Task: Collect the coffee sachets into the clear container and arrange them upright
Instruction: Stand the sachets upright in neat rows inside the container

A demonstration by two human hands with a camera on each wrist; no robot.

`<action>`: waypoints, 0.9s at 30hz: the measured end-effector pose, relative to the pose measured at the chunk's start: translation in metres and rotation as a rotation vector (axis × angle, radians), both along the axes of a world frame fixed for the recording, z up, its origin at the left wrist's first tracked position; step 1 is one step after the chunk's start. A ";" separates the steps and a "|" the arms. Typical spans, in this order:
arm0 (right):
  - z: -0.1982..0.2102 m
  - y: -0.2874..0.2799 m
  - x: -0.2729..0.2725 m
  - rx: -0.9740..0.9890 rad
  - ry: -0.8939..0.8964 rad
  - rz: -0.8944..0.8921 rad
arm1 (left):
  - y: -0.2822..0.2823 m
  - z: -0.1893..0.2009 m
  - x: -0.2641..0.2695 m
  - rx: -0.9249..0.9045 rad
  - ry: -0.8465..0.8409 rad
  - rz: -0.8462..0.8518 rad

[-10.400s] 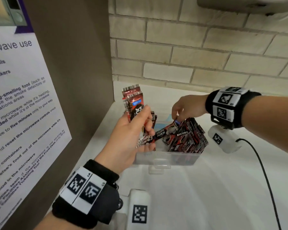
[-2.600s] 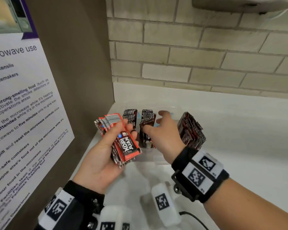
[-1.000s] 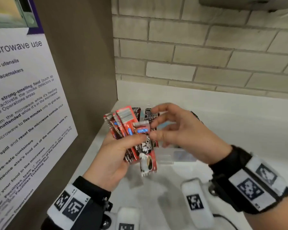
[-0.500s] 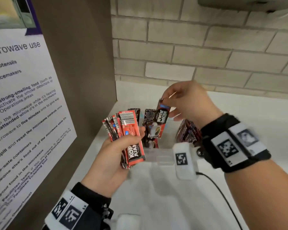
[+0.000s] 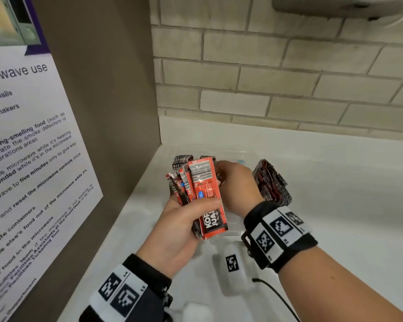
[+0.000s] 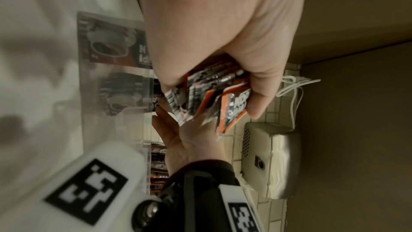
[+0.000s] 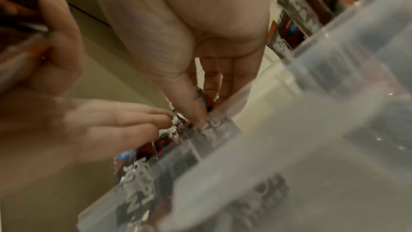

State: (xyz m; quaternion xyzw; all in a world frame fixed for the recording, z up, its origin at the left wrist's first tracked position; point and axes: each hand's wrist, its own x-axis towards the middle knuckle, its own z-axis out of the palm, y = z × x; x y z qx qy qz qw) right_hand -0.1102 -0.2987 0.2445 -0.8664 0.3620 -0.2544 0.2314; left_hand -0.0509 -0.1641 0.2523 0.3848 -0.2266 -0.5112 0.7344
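My left hand [image 5: 197, 213] grips a fanned bundle of red and black coffee sachets [image 5: 201, 189] just in front of the clear container [image 5: 234, 230]. The same bundle [image 6: 211, 94] shows in the left wrist view, held between thumb and fingers. My right hand [image 5: 234, 183] reaches down into the container behind the bundle. In the right wrist view its thumb [image 7: 192, 110] and fingers pinch one sachet [image 7: 204, 99] inside the clear wall [image 7: 289, 130]. A packed row of sachets [image 5: 270, 182] stands at the container's right end. A few more [image 5: 182, 159] stand at the left rear.
A brown cabinet side [image 5: 107, 112] carrying a microwave notice [image 5: 28, 159] stands close on the left. A brick wall [image 5: 277, 77] rises behind the white counter [image 5: 347, 205]. A metal dispenser [image 5: 342, 5] hangs at the top right. A black cable [image 5: 277, 298] trails from my right wrist.
My right hand, which held one sachet above the container half a second ago, has come down into the container with it. My left hand keeps its bundle and has shifted slightly right.
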 end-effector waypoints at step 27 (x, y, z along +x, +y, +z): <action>-0.001 0.007 -0.005 0.345 0.055 0.070 | -0.018 -0.004 -0.007 0.110 -0.263 -0.022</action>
